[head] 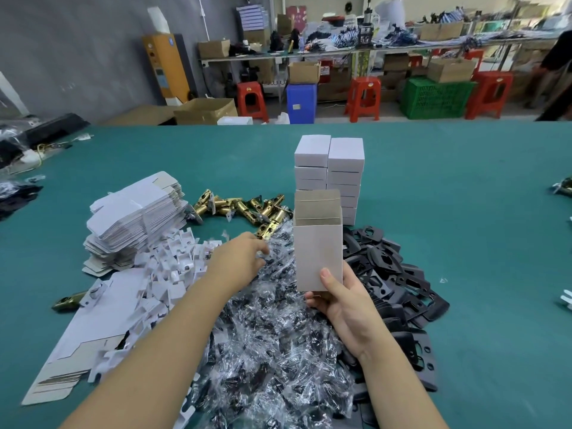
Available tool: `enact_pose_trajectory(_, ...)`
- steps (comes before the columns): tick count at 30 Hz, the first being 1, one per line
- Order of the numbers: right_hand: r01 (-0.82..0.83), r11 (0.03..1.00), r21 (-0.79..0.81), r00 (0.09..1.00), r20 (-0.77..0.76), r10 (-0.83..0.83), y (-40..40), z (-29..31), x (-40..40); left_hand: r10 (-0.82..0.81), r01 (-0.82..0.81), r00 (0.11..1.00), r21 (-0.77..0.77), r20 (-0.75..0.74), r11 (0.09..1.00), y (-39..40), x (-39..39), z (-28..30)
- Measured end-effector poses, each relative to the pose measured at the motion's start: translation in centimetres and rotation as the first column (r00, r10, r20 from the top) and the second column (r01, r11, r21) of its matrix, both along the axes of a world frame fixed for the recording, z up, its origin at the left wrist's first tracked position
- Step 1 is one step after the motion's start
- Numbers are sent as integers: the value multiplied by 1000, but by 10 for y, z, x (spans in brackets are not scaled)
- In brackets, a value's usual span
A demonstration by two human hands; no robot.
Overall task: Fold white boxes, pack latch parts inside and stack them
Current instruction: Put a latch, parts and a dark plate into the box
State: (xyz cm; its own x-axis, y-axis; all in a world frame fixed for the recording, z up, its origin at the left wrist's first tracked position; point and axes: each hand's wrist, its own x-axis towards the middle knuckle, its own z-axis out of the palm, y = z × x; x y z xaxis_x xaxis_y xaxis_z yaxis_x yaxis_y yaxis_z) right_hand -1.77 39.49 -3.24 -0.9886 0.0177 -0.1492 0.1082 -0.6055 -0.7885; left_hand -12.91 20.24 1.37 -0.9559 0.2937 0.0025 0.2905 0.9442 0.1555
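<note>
My right hand (342, 300) grips the bottom of a folded white box (318, 249), held upright with its top flap open. My left hand (240, 258) reaches into the heap of small clear plastic bags (272, 335), fingers curled down among them; whether it holds a bag is hidden. Behind the box stand two stacks of closed white boxes (329, 171). Brass latch parts (244, 209) lie in a row behind the bags. Black plates (393, 280) are piled to the right. Flat unfolded box blanks (136, 215) sit stacked at the left.
Small white card inserts (167, 270) lie scattered left of the bags, with larger flat blanks (89, 335) nearer me. The green table (464, 212) stretches right. Stools, crates and cardboard boxes stand beyond the far edge.
</note>
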Motion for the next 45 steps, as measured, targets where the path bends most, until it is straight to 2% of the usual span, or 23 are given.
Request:
enact_pose_trajectory(5,-11,1000,26,1000,-5,11,-1,0,-1,14,-9,997,66,-80,998,2,-1,0)
enact_pose_trajectory(9,-13,1000,28,1000,-1,13,0,-1,-1,38,1,987,240,-158,971,-5,0,5)
enact_pose_trajectory(13,-13,999,32,1000,7,13,1,-3,-1,101,-32,987,467,-123,883,-11,2,19)
enact_pose_trajectory(21,-40,997,59,999,-29,42,0,-3,0,95,-37,994,645,-55,764,-17,9,48)
enact_pose_trajectory(24,-52,997,53,997,-45,55,1,-3,1,77,78,977,662,-201,745,-14,16,73)
enact_pose_trajectory(27,-79,994,80,995,-58,84,0,-3,1,45,250,921,677,-386,692,0,28,104)
enact_pose_trajectory(30,-79,994,80,995,-59,84,0,-4,1,-55,364,886,617,-461,698,21,41,123)
enact_pose_trajectory(32,-71,995,71,995,-63,75,0,-5,1,-157,399,867,469,-473,788,34,47,126)
enact_pose_trajectory(35,-68,994,87,995,-70,74,0,-6,1,-239,348,880,213,-411,913,48,50,123)
enact_pose_trajectory(39,-69,991,117,994,-75,78,1,-6,1,-267,289,896,9,-354,957,60,51,122)
enact_pose_trajectory(42,-68,989,128,994,-72,78,1,-5,1,-270,281,910,-13,-316,960,65,51,121)
enact_pose_trajectory(45,-74,987,143,993,-76,86,1,-6,0,-262,292,923,68,-282,954,66,52,119)
